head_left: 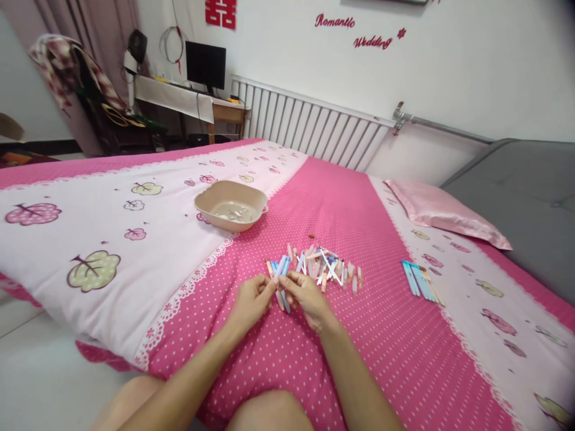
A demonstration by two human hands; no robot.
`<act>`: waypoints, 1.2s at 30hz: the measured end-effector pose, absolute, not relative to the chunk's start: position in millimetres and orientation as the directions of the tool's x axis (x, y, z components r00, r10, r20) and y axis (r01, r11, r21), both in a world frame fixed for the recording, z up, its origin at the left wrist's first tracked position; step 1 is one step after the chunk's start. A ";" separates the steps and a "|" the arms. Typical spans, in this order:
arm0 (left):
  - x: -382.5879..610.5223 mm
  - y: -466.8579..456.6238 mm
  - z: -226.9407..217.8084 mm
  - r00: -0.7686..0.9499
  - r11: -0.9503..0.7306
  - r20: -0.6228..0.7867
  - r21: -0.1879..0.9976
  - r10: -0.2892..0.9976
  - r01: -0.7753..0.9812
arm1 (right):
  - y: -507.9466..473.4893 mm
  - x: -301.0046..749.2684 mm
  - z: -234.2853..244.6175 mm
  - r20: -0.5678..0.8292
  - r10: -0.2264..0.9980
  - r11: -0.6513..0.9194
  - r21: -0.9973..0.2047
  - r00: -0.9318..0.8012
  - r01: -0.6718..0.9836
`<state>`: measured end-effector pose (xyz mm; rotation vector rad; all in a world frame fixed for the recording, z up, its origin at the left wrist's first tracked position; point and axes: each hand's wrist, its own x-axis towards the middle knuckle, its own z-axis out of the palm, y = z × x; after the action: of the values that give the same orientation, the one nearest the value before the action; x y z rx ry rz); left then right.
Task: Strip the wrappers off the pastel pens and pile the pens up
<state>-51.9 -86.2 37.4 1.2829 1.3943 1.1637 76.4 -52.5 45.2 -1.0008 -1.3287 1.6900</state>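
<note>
In the head view, my left hand [252,300] and my right hand [309,296] meet over the front of the bed. Their fingertips pinch a pale blue marker pen [280,266] between them. Other blue and orange-tipped pens lie just behind and below the fingers, partly hidden by them. Right beyond my right hand spreads a loose pile of pens [335,263], with pink, white, orange and blue ones among it. Further right, a neat row of pens [418,281] runs from blue to orange.
A beige plastic basin [230,224] with small pale pieces inside stands behind my left hand. The bed has a pink dotted cover [381,335]. A pink pillow [444,214] lies at the right, before a grey headboard [525,197]. A desk with a monitor [205,66] stands behind.
</note>
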 end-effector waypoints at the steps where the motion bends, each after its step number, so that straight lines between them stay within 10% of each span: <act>1: -52.1 -85.9 36.4 -0.051 0.010 0.000 0.983 0.999 0.184 | -52.2 74.6 42.1 -0.147 0.904 -0.204 -0.973 -0.401 -0.103; 8: -52.5 -92.3 33.3 -0.079 -0.101 0.186 0.789 0.979 0.606 | -35.2 92.0 33.2 -0.051 0.987 -0.028 -0.989 -0.154 0.145; 11: -49.1 -98.1 34.0 0.044 -0.190 0.239 0.636 0.970 0.748 | -26.2 112.4 35.7 0.177 0.983 0.106 -0.778 0.055 0.619; 15: -42.9 -102.0 32.0 0.160 -0.242 0.202 0.501 0.966 0.831 | -23.1 125.7 37.9 0.279 0.952 0.038 -0.519 0.128 0.854; 20: -41.5 -103.0 32.4 0.149 -0.224 0.187 0.496 0.971 0.839 | -28.4 116.6 41.7 0.341 0.935 0.091 -0.497 0.098 0.863; 29: -43.8 -99.1 32.8 0.005 -0.126 0.203 0.587 0.979 0.800 | -43.6 86.4 29.4 -0.022 0.938 0.226 -0.716 -0.345 0.661; 36: -46.5 -96.9 32.9 -0.055 -0.065 0.169 0.631 0.984 0.773 | -42.8 82.9 18.4 -0.071 0.944 0.140 -0.798 -0.323 0.586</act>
<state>-46.5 -96.9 32.9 1.8837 1.8730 0.8538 82.9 -42.8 18.4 -1.4630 -1.9711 1.0490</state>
